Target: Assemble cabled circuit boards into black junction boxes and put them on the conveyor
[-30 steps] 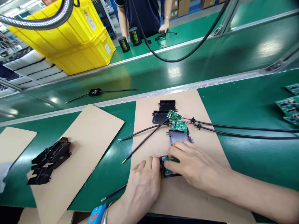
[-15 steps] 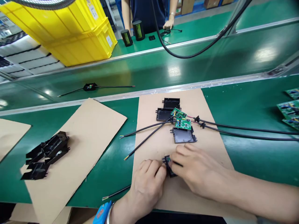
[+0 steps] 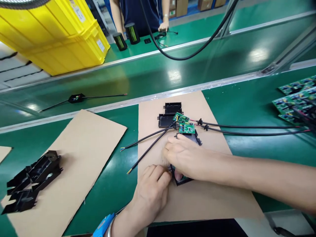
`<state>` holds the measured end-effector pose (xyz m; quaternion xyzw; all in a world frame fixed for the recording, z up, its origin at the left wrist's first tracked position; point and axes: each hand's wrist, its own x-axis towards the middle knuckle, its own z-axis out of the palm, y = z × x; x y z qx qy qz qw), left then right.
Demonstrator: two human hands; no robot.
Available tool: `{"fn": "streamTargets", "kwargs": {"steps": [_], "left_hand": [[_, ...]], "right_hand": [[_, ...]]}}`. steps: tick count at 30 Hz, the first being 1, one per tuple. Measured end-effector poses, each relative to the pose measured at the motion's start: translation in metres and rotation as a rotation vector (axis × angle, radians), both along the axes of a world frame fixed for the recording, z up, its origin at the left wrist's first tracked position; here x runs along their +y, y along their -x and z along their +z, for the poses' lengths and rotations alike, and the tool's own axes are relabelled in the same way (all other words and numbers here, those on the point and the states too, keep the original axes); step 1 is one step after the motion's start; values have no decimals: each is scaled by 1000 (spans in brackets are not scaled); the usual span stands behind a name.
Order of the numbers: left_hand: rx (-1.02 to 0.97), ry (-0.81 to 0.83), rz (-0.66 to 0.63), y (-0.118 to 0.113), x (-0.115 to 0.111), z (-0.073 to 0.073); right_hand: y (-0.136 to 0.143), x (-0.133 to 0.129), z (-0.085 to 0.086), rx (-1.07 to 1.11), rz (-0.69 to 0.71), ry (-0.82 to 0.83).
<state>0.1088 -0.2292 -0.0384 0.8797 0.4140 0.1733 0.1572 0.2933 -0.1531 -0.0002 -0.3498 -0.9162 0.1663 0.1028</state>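
Two bare hands at a small black plastic case (image 3: 181,182) on a cardboard sheet (image 3: 209,200)

The case lies near the middle of the sheet, largely covered by the person's right hand (image 3: 185,156). That hand bends over it, thumb down inside the frame, fingers reaching past its far side; a sliver of green shows within. Whether the hand grips anything is hidden. The left hand (image 3: 153,189) is drawn in narrow, fingers curled, at the case's left end; I cannot tell what it pinches. A blue wristband (image 3: 103,225) circles the left wrist.

Just beyond the right hand, two green circuit boards (image 3: 187,128) overlap, wired to black cables (image 3: 247,126) that run off to both sides. The nearer board partly covers an open case (image 3: 197,138); two more open cases (image 3: 166,120) sit behind.

To the left, a second cardboard sheet (image 3: 91,144) bears a cluster of black housings (image 3: 46,168). More circuit boards (image 3: 296,102) are piled at far right. Across the green bench, a person in a dark shirt (image 3: 142,16) stands near two black cylinders (image 3: 132,33).
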Motion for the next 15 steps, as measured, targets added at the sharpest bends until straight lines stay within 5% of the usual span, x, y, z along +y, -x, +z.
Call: {"fn": "streamTargets", "kwargs": {"steps": [5, 11, 15], "left_hand": [[-36, 94, 9, 9, 4, 14], [50, -7, -352, -1, 15, 30], [96, -87, -411, -10, 27, 22]], "right_hand": [[-43, -17, 8, 72, 5, 68], [-60, -44, -9, 80, -90, 135], [-55, -41, -14, 59, -104, 180]]}}
